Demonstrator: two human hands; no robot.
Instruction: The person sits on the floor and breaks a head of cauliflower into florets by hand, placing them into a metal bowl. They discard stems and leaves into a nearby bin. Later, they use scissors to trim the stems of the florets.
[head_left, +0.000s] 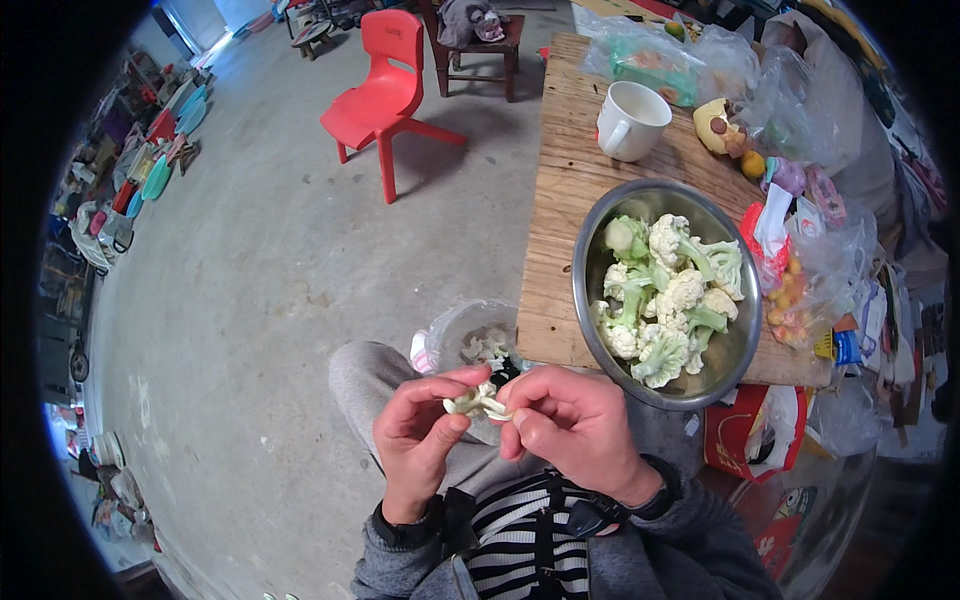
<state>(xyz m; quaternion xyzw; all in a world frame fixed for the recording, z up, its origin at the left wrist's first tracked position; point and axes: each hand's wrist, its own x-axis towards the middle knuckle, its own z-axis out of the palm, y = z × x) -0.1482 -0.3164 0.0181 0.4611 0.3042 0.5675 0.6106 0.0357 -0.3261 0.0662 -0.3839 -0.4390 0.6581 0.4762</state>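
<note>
Between my two hands, above my lap, is a small cauliflower floret (478, 401). My left hand (424, 431) pinches one side of it with thumb and fingers. The fingertips of my right hand (574, 427) grip the stem on the other side. Just beyond the hands, a bin lined with clear plastic (457, 322) stands on the floor with pale scraps inside. To the right, a steel bowl (583, 315) holds several cauliflower florets (679, 292) and sits on the wooden table near its front corner.
The wooden table (559, 217) also bears a white mug (634, 120), plastic bags (660, 60) and a bag of small orange fruit (787, 300). A red paper bag (757, 431) stands below its edge. A red plastic chair (382, 97) and a wooden stool (480, 56) stand further off.
</note>
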